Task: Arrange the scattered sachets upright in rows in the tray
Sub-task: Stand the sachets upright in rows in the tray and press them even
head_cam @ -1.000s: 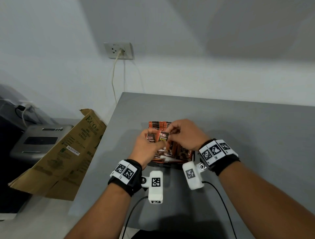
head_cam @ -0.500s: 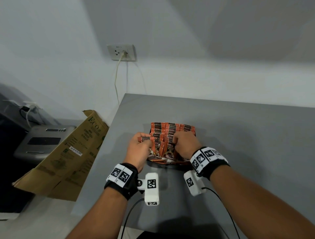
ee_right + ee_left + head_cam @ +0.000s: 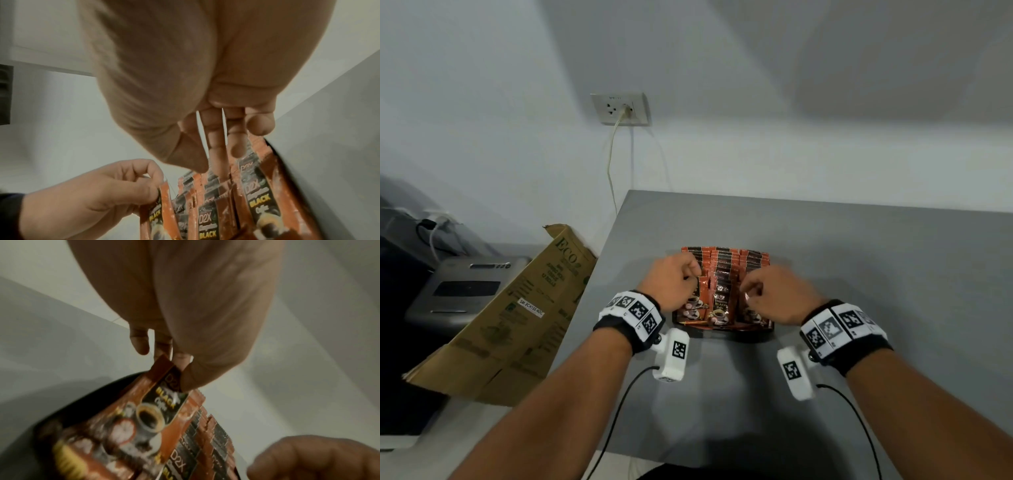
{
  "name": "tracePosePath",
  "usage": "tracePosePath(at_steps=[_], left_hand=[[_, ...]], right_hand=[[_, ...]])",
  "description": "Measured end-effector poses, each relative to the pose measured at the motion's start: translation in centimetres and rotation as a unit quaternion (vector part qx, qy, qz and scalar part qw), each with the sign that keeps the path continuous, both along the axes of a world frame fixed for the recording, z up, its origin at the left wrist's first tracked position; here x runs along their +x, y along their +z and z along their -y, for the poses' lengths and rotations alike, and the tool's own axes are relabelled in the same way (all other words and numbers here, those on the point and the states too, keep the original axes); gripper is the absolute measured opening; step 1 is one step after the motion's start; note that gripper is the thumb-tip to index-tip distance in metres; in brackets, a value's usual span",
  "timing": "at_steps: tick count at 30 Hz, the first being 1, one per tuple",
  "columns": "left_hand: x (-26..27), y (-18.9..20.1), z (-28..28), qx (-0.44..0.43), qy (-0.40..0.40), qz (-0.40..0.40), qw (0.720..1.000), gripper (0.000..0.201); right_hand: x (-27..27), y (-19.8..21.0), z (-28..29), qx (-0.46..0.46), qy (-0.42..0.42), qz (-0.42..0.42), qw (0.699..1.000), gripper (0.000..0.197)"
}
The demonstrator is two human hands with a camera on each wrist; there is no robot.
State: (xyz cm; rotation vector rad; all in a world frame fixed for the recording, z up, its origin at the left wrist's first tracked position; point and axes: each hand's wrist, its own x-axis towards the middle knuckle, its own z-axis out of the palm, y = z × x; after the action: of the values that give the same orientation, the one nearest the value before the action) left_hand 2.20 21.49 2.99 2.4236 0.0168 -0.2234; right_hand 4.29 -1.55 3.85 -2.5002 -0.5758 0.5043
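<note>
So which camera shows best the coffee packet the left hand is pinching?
The left wrist view: the front sachet fills it, thumb and fingertips of the left hand pinching its top corner. The head view shows it small, partly behind that hand; the right wrist view shows only its edge.

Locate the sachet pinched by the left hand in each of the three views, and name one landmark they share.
Head: the sachet is just left of centre, front of the left row, under the left hand.
Left wrist: centre, its top corner pinched at, its printed face running down-left.
Right wrist: lower left, at, held by the hand entering from the left.
Shared landmark: the black tray.
</note>
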Motion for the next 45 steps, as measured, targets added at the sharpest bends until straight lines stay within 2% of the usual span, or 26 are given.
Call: tracePosePath(at_steps=[5,12,15,18,20,21,23,26,29,32,34,37,39,41,43,45], left_hand=[[1.1,-0.8,0.4,0.113,-0.072,-0.041,0.990,0.026],[0.6,-2.6,0.3,0.151,-0.071,0.003,0.986,0.023],[0.2,-2.9,-0.1,0.134,-0.055,0.020,0.989,0.016],[-0.7,-2.3,-0.3,0.055,-0.039,0.047,0.997,0.005],[-1.8,-1.3,-0.2,-0.001,-0.080,0.005,0.997,0.017],[-2.4,-1.1,-0.1,-0.004,-0.112,-0.033,0.993,0.025],[-3.1,-1.2,-0.1,0.047,-0.158,-0.068,0.984,0.035],[-3.4,-2.2,-0.6,0.095,-0.159,-0.043,0.982,0.022],[-3.6,-2.4,-0.6,0.092,-0.162,-0.019,0.982,0.010],[-4.0,-2.5,-0.3,0.078,-0.152,0.009,0.985,0.009],[-4.2,-2.2,-0.2,0.041,-0.106,0.030,0.993,0.009],[-3.9,-1.3,0.0,-0.063,0.010,0.068,0.996,0.012],[-3.5,-0.6,0.5,-0.123,0.094,0.081,0.985,0.012],[-3.1,-0.6,1.2,-0.172,0.163,0.065,0.969,0.011],[-3.1,-0.7,2.7,-0.270,0.217,0.021,0.938,0.011],[-3.3,-0.2,4.6,-0.419,0.254,-0.030,0.871,0.007]], right_hand=[[-1.7,0.2,1.2,-0.040,0.056,-0.029,0.997,0.027],[-2.5,-2.3,1.1,-0.067,0.070,-0.011,0.995,0.030],[-2.4,-2.8,1.0,-0.070,0.074,-0.010,0.995,0.027],[-2.4,-3.0,1.2,-0.060,0.073,-0.004,0.996,0.024],[-2.5,-3.2,1.3,-0.051,0.072,0.010,0.996,0.023],[-2.5,-3.2,1.4,-0.048,0.070,0.017,0.996,0.023],[-2.6,-3.3,1.5,-0.038,0.061,0.024,0.997,0.022],[-2.9,-3.3,1.6,-0.018,0.048,0.033,0.998,0.022],[-3.2,-3.4,1.8,0.006,0.031,0.036,0.999,0.023],[-3.3,-3.3,2.1,0.027,-0.002,0.034,0.999,0.021],[-3.3,-2.7,2.4,0.053,-0.036,0.034,0.997,0.017],[-3.2,-1.3,2.8,0.135,-0.118,0.042,0.983,0.014],[-3.0,-0.6,2.7,0.209,-0.185,0.029,0.960,0.018],[-2.8,-0.4,2.0,0.302,-0.241,-0.017,0.922,0.021],[-2.8,-0.2,0.7,0.381,-0.282,-0.083,0.877,0.022],[-3.0,-0.1,-0.7,0.424,-0.311,-0.130,0.841,0.018]])
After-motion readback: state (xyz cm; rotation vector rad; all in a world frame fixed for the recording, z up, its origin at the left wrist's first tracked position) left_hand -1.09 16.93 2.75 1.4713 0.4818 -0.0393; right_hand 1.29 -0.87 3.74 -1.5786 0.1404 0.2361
